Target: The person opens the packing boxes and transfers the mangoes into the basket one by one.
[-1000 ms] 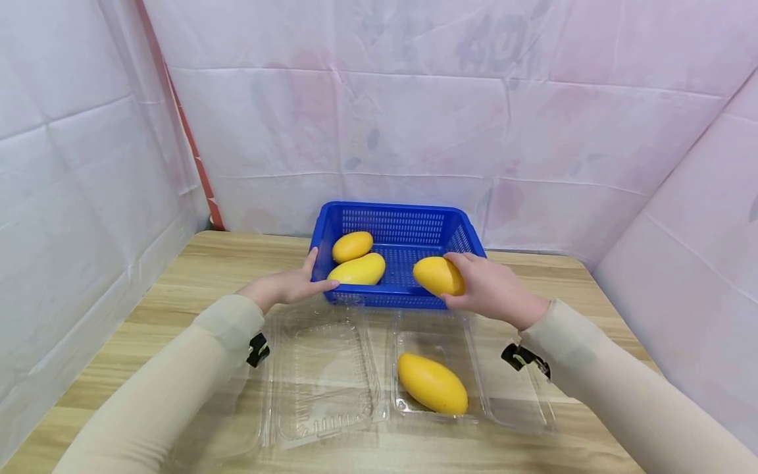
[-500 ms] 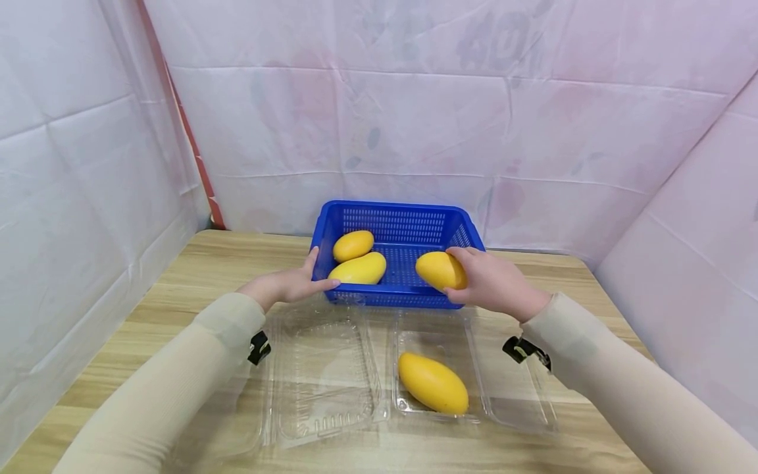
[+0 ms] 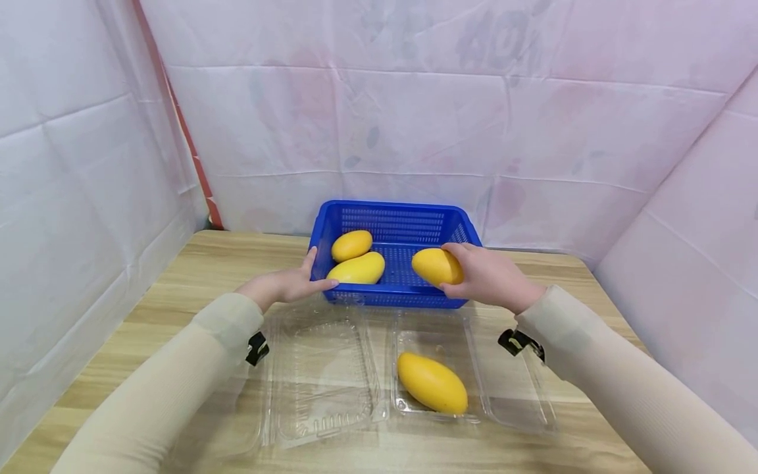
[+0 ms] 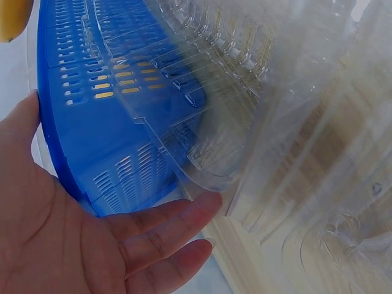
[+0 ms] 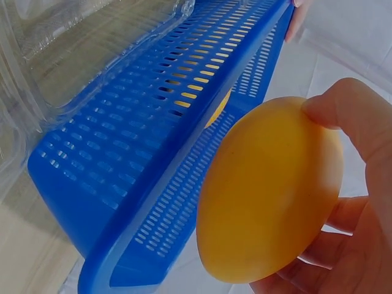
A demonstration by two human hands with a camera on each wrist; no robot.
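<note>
My right hand [image 3: 485, 276] grips a yellow mango [image 3: 437, 266], which overlaps the right part of the blue basket [image 3: 408, 297] in the head view. In the right wrist view the held mango [image 5: 269, 190] shows beside the basket rim, the thumb on its near end and the fingers behind it. At the basket's front left corner is my left hand [image 3: 287, 284], its digits spread and fairly straight against the rim and outer wall. Two mangoes lie inside on the left, a rounder one [image 3: 352, 245] behind a longer one [image 3: 358, 269].
Before the basket lie two unfolded clear plastic clamshell boxes. The left box [image 3: 322, 375] has its lid to the left; the right box [image 3: 435, 342] has a lid [image 3: 515, 392] to the right and bears a mango [image 3: 432, 384]. White sheeting [image 3: 414, 131] surrounds the wooden table [image 3: 177, 289].
The right hand has risen slightly with its mango, uncovering more of the basket's front rim. My left hand, the basket and the boxes stay in place.
</note>
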